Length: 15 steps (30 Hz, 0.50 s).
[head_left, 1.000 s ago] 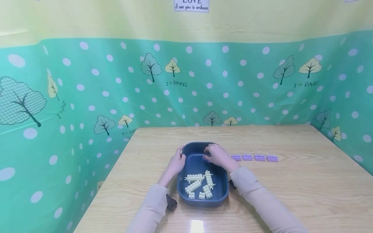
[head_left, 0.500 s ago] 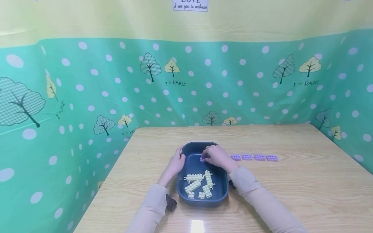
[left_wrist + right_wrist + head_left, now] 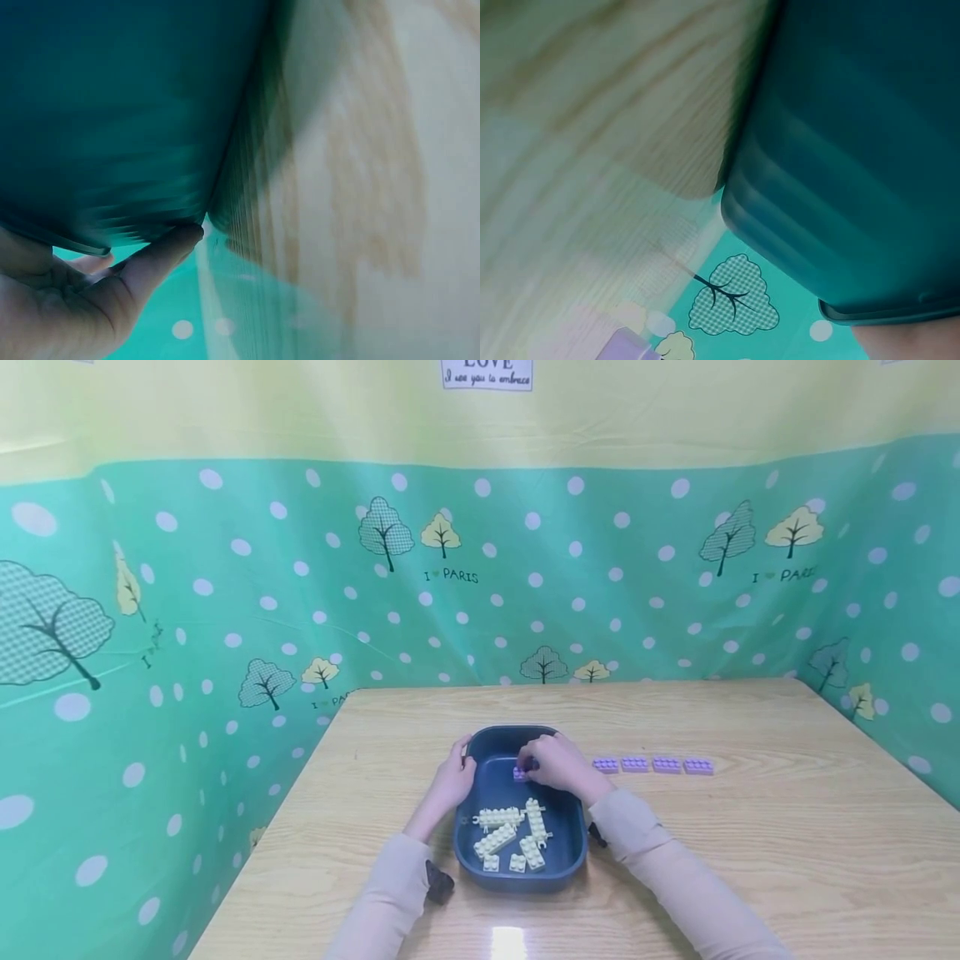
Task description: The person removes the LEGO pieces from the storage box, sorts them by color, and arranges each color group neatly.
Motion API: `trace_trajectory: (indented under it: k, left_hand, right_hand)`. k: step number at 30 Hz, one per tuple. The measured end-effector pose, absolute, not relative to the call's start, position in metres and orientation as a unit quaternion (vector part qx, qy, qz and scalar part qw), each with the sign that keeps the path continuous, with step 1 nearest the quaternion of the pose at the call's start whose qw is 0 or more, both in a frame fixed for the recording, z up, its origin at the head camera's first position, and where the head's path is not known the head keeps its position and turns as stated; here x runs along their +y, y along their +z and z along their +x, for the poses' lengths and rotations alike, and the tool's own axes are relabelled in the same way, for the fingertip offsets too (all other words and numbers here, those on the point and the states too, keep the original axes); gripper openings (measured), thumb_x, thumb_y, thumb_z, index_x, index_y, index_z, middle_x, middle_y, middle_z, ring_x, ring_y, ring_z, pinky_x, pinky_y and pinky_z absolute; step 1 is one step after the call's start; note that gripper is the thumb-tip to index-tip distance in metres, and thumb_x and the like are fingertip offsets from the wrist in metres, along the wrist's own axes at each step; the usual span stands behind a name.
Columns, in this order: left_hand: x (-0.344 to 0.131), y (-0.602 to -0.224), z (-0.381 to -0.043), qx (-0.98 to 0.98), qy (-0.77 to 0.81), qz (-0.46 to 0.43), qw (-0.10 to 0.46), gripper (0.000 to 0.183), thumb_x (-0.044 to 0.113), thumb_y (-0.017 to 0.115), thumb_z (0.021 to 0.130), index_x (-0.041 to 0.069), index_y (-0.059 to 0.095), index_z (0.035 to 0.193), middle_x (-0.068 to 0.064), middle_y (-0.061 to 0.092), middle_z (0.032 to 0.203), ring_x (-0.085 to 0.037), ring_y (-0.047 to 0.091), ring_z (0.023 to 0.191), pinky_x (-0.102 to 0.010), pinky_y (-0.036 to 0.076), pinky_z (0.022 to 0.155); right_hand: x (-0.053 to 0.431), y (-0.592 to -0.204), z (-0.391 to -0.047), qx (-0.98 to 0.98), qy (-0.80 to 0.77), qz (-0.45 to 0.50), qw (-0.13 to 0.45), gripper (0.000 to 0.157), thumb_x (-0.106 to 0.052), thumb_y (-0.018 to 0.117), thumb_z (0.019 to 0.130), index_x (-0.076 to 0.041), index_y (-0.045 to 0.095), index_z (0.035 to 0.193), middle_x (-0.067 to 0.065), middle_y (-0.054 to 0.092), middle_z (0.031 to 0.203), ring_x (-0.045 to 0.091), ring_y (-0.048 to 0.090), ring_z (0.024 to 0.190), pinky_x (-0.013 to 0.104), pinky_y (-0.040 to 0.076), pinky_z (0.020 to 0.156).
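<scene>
A dark blue rectangular tub (image 3: 522, 882) stands on the table, its side wall filling much of both wrist views. My left hand (image 3: 453, 778) grips the tub's far left side at the rim; fingers of this hand (image 3: 75, 311) lie along the outer wall in the left wrist view. Over the far part of the tub, my right hand (image 3: 553, 762) pinches a small purple toy brick (image 3: 518, 774) by its fingertips, which partly cover it. Whether the brick touches the tub's floor I cannot tell. Several cream building bricks (image 3: 501, 817) lie in the near half.
Several purple bricks (image 3: 666, 765) lie in a row on the wooden table (image 3: 750, 852), right of the tub. One purple brick (image 3: 626, 346) shows at the bottom of the right wrist view. A green patterned curtain (image 3: 622, 627) hangs behind and along the sides.
My right hand has shifted slightly left and nearer inside the tub, and more of the purple brick shows below its fingers. The left hand keeps its place on the tub.
</scene>
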State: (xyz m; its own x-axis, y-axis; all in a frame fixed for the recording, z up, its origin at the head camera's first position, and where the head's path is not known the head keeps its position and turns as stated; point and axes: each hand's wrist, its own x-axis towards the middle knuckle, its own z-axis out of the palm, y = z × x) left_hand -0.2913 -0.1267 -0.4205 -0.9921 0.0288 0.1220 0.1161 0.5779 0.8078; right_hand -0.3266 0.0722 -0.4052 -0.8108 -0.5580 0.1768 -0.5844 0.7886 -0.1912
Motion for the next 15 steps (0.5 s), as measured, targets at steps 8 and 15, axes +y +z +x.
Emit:
trace_trajectory:
  k: [8, 15]
  left_hand:
    - [-0.1261, -0.4206, -0.2908, -0.887, -0.458, -0.036, 0.048, 0.047, 0.013, 0.038, 0.097, 0.004, 0.034, 0.143, -0.029, 0.057, 0.123, -0.038, 0.058, 0.107, -0.047, 0.049, 0.085]
    - [-0.127, -0.4218, -0.2917, -0.889, -0.453, -0.041, 0.051, 0.047, 0.012, 0.038, 0.096, 0.003, 0.034, 0.142, -0.029, 0.056, 0.124, -0.039, 0.058, 0.109, -0.048, 0.048, 0.087]
  right_hand:
    - [0.0725, -0.4058, -0.3269, -0.942, 0.113, 0.314, 0.045, 0.013, -0.029, 0.076, 0.076, -0.024, 0.073, 0.087, -0.01, 0.068, 0.082, 0.011, 0.054, 0.079, 0.041, 0.037, 0.093]
    - [0.0727, -0.4061, -0.3271, -0.944, 0.111, 0.307, 0.039, 0.017, -0.034, 0.078, 0.074, -0.024, 0.073, 0.086, -0.01, 0.068, 0.084, 0.011, 0.055, 0.084, 0.04, 0.035, 0.095]
